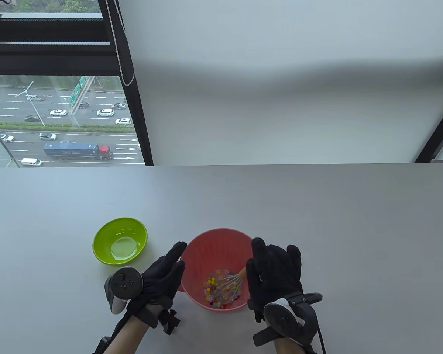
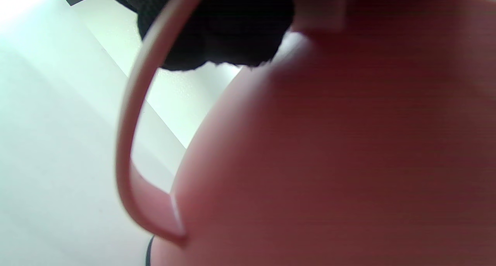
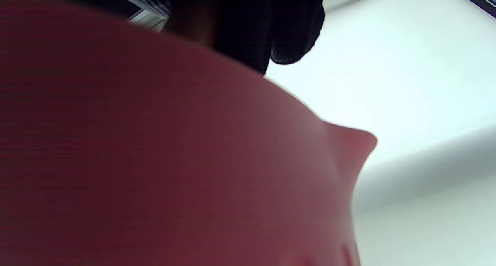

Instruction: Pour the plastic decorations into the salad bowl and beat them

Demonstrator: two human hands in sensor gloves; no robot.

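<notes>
The pink salad bowl [image 1: 216,243] stands near the table's front edge. Colourful plastic decorations [image 1: 210,284] lie in its bottom. A wire whisk [image 1: 229,284] rests among them, and its wooden handle runs up to the right under my right hand [image 1: 260,263], whose thumb and fingers hold it. My left hand [image 1: 171,260] lies with straight fingers against the bowl's left outer wall. In the left wrist view the bowl [image 2: 329,149] fills the frame under the dark fingers [image 2: 221,29]. In the right wrist view the bowl wall [image 3: 155,149] hides most of the hand.
An empty green bowl [image 1: 100,254] sits to the left of the pink one, a short gap from my left hand. The grey table [image 1: 317,221] stretches wide behind and to the right. A window and a white blind rise beyond its far edge.
</notes>
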